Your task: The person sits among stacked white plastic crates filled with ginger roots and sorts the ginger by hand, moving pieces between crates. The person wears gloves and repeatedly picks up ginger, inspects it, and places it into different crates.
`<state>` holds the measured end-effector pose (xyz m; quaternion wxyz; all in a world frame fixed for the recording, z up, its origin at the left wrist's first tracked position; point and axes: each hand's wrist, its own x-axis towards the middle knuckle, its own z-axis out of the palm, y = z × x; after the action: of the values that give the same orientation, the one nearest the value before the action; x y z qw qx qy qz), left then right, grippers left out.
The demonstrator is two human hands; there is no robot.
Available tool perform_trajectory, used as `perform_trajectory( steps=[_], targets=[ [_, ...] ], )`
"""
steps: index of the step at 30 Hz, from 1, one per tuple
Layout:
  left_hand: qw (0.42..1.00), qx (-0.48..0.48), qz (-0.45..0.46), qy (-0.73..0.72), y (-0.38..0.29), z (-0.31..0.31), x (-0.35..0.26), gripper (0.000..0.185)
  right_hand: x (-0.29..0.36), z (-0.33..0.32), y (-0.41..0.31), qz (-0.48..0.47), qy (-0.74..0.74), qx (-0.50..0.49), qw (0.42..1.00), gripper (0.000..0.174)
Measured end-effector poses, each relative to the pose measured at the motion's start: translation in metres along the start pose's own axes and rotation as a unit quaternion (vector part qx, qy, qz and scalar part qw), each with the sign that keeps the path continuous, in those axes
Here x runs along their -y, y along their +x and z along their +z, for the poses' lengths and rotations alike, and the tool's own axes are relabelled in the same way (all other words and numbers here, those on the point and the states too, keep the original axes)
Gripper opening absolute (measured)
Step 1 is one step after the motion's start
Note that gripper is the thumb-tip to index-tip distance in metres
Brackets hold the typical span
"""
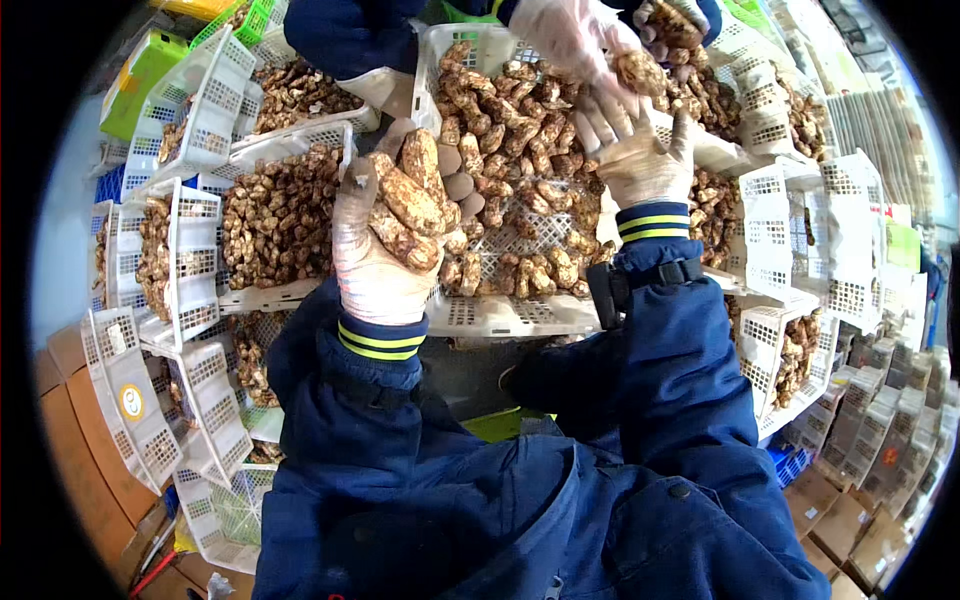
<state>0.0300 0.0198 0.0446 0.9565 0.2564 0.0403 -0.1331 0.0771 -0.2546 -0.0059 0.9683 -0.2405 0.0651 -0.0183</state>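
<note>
Brown, knobbly mushrooms [510, 127], apparently matsutake, lie in a white perforated plastic crate [510, 319] before me. My left hand [390, 255], in a pale glove with dark fingertips, holds several larger mushrooms [409, 199] over the crate's left side. My right hand [649, 161], gloved too, is spread with its fingers apart and nothing in it, above the crate's right edge. Just beyond it, a co-worker's gloved hand [574, 34] reaches in from the top, close to a mushroom [640, 73]. The co-worker's other gloved hand [671, 30] is by more mushrooms.
White crates of smaller mushrooms [281, 217] stand at my left, with others [709, 217] at my right. A co-worker's dark sleeve [352, 37] spans the top left. Cardboard boxes [97, 435] stand at lower left, and stacked clear containers [874, 427] at the far right.
</note>
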Motion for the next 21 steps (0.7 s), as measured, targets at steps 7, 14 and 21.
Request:
perform_trajectory(
  steps=[7, 14, 21],
  targets=[
    [0.996, -0.005, -0.015, -0.086, -0.009, 0.002, -0.015, 0.060, -0.074, -0.061, -0.031, 0.409, -0.795, 0.145, 0.423, 0.046],
    [0.993, 0.023, -0.012, -0.119, -0.007, -0.015, -0.025, 0.064, -0.130, -0.049, -0.022, 0.447, -0.819, 0.322, 0.162, 0.057],
    [0.989, 0.066, -0.014, -0.132, -0.007, -0.024, -0.024, 0.066, -0.149, -0.047, -0.038, 0.401, -0.827, 0.342, 0.198, 0.046]
  ],
)
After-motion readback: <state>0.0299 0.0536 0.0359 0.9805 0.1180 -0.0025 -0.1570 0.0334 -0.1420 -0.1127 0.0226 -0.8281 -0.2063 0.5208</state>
